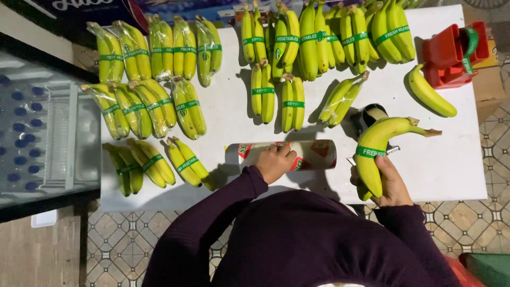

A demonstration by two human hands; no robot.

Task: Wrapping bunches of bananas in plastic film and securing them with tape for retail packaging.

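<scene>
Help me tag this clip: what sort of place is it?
Probably a small produce-packing stall: a white table covered with taped banana bunches, a red tape dispenser, and a roll of wrap under the left hand.

- I see a white rectangular table [451, 165] under bright overhead light.
- Below it lies a patterned grey-and-brown tiled floor [122, 244].
- At left I see a glass-topped cabinet [48, 133] holding blue-capped bottles.

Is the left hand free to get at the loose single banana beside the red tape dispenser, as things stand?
Probably not: the left hand rests on the roll, and the single banana lies far across, past the right hand and its taped bananas.
</scene>
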